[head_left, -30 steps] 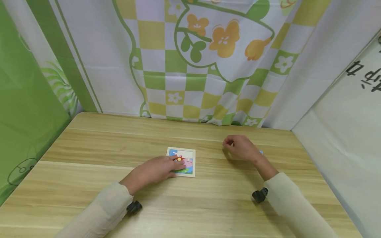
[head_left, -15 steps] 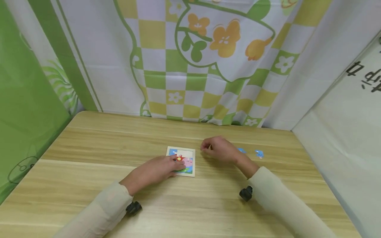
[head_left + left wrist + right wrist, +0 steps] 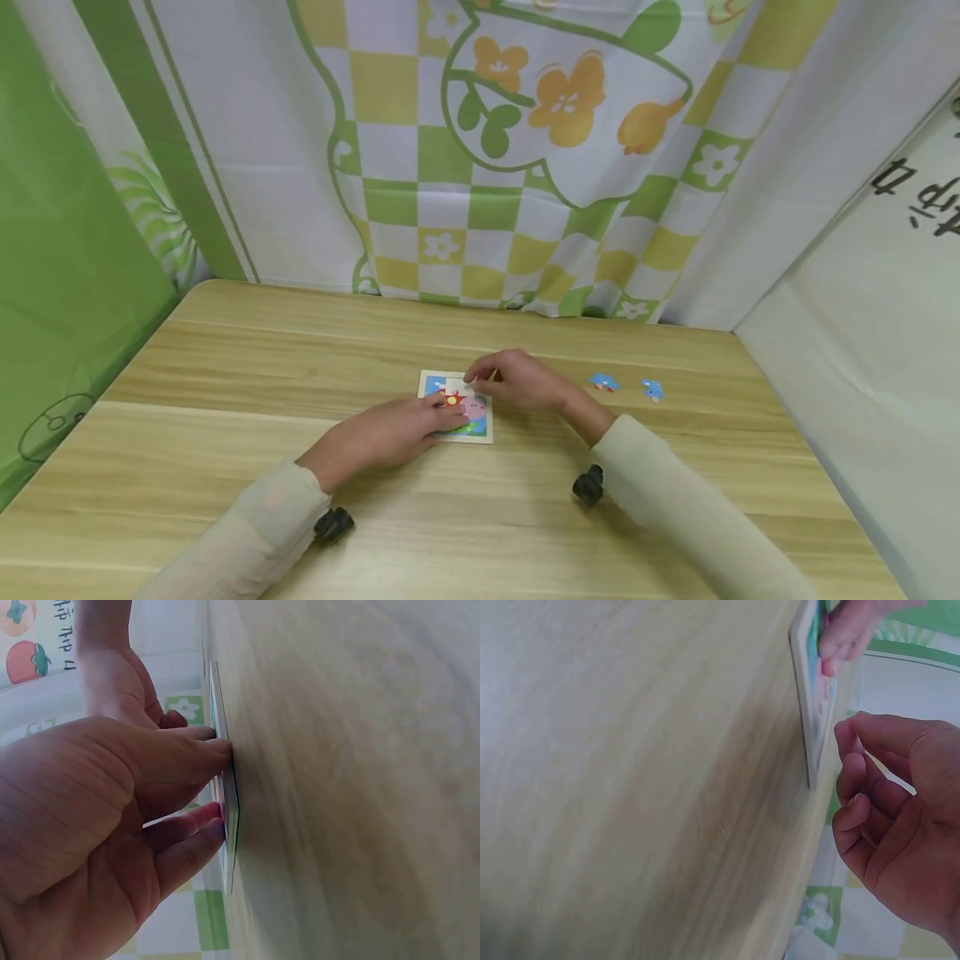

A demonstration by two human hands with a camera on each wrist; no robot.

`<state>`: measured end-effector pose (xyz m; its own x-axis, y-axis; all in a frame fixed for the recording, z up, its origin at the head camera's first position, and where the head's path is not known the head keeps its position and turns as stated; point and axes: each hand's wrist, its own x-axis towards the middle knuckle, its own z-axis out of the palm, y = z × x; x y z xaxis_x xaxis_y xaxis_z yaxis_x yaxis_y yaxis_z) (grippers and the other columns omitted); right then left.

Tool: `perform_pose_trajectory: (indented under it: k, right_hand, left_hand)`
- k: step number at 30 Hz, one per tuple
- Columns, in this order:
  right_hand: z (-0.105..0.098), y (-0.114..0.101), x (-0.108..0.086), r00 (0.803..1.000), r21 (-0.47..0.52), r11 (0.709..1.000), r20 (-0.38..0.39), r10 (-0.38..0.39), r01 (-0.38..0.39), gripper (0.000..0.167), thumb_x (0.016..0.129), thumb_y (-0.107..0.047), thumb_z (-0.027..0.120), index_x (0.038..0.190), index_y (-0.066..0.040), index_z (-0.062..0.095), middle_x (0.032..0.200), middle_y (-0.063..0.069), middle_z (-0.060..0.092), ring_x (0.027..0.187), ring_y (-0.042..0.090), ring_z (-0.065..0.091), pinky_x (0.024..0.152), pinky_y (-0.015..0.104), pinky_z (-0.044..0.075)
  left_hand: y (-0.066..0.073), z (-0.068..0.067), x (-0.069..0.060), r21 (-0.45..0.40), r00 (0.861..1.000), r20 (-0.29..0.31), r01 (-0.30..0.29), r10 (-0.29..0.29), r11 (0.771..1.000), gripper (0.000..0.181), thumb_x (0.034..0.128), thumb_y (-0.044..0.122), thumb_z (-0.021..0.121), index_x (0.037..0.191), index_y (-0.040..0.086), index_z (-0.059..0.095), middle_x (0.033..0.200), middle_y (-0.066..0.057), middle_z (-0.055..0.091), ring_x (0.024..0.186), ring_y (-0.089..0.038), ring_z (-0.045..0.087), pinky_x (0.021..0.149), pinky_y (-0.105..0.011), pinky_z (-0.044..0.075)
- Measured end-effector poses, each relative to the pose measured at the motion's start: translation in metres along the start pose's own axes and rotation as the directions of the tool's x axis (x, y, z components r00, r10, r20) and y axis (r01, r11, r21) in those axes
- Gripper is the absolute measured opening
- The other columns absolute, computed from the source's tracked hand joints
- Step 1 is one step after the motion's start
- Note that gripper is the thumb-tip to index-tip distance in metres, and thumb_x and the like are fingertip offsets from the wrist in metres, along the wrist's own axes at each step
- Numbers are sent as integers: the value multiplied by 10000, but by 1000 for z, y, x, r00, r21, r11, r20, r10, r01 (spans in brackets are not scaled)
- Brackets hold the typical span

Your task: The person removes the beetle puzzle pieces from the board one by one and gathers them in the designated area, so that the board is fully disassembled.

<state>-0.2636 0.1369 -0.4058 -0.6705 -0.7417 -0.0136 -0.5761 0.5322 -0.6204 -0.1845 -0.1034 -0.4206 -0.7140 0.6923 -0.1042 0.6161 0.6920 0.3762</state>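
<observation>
A small square jigsaw puzzle point(image 3: 480, 435) with a pale frame and a pink pig picture lies on the table. Part of its top row shows bare and whitish. My left hand point(image 3: 390, 427) rests on the puzzle with straightish fingers, its fingertips against the tray in the left wrist view. At the puzzle's upper right corner is my right hand point(image 3: 519, 381), thumb and index tips together in the right wrist view, other fingers curled. No piece shows between them; one could be hidden. Two loose blue puzzle pieces lie to the right: one star-like piece point(image 3: 604, 382) and one smaller piece point(image 3: 652, 389).
The wooden table point(image 3: 225, 358) ends at the back against a checked, flower-printed curtain point(image 3: 442, 200). Green cloth point(image 3: 67, 250) hangs at the left. A white sheet with black writing point(image 3: 862, 333) closes off the right side.
My right hand has moved left from near the loose pieces to the puzzle's upper right corner, uncovering both pieces. The left hand has stayed on the puzzle.
</observation>
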Motion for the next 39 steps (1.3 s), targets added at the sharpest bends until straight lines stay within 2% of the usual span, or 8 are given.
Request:
perform_pose_trajectory:
  k: [9,14,23,32,37,39]
  right_hand:
    - [9,-1,11,998,33,999,58,-2,0,246,1021,-52,634,1237,-36,751,1227,70,741,948,78,611,841,253,514]
    - [13,-6,14,997,13,1000,78,-11,10,247,1016,-52,640,1235,-28,753,1214,89,738,949,86,600,834,251,511]
    - [14,-9,17,997,-15,1000,69,26,-25,244,1020,-70,646,1232,-72,767,1179,57,729,929,92,590,811,257,514]
    - [19,-5,17,998,-12,1000,62,-13,14,234,1009,-55,662,1211,-72,778,1081,34,733,848,69,569,733,219,494]
    - [20,-5,20,997,-6,997,33,-70,71,208,999,-50,674,1172,-45,790,1040,56,741,860,54,588,752,218,505]
    - [20,-6,21,997,-5,998,21,-69,69,194,995,-53,680,1149,-45,798,1024,53,740,871,52,594,769,221,510]
  left_hand:
    - [-2,-3,-1,35,995,-25,-98,99,995,427,1053,83,601,1474,154,607,1543,-147,516,1405,-356,498,1088,-493,468]
    - [-1,-4,-3,47,991,-38,-126,128,991,437,1040,67,619,1470,148,611,1540,-157,517,1359,-350,546,1081,-471,479]
    - [-1,-5,-2,60,985,-62,-155,159,986,421,1021,46,643,1437,117,639,1521,-148,540,1332,-349,572,1068,-450,492]
    - [-3,-3,1,38,994,-7,-106,106,994,457,1019,60,651,1467,141,612,1555,-115,503,1393,-346,511,1105,-461,457]
    - [-5,-3,2,55,992,-17,-121,122,991,473,1006,48,664,1468,137,610,1556,-104,503,1401,-341,503,1103,-457,459]
    - [-5,-3,3,65,991,-19,-128,129,990,474,1003,48,667,1466,135,612,1558,-101,503,1382,-351,521,1092,-458,470]
